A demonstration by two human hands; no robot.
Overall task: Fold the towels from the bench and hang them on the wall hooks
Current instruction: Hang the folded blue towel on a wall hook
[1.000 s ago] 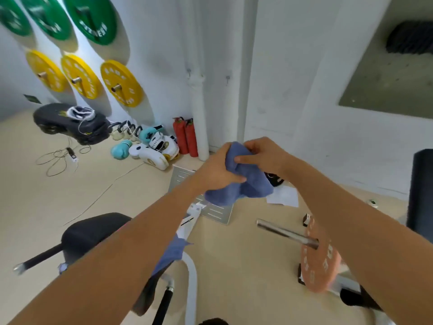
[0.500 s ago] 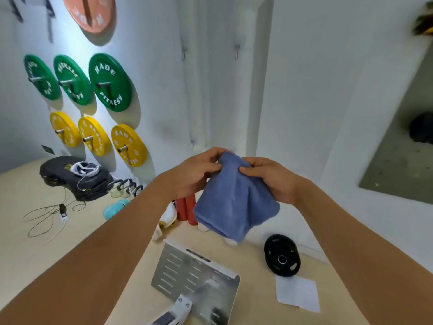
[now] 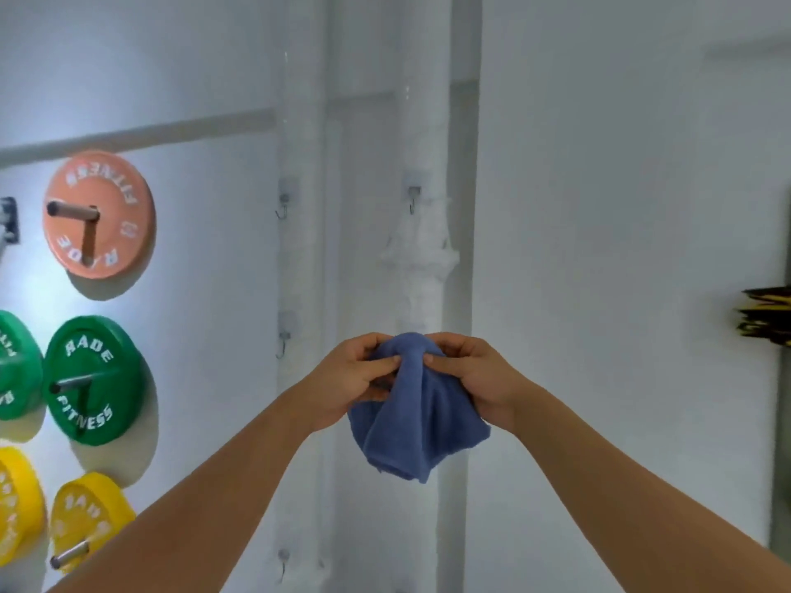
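Note:
A folded blue towel (image 3: 417, 425) hangs in front of the white wall, bunched at its top. My left hand (image 3: 349, 380) pinches the top from the left and my right hand (image 3: 475, 378) pinches it from the right, thumbs meeting on the fold. Small metal wall hooks sit above: one hook (image 3: 413, 199) straight above the towel, another hook (image 3: 283, 203) to its left, a lower hook (image 3: 282, 342) left of my left hand, and a bottom hook (image 3: 282, 562). All the hooks are bare.
Weight plates hang on pegs on the left wall: an orange plate (image 3: 100, 216), green plates (image 3: 92, 380) and yellow plates (image 3: 87, 520). A white pipe (image 3: 423, 271) runs down the wall behind the towel. Black-and-yellow items (image 3: 766, 318) stick out at the right edge.
My view has tilted up from the floor to the wall. Both hands have lifted the towel higher and gathered its top edge into a bunch below the hooks.

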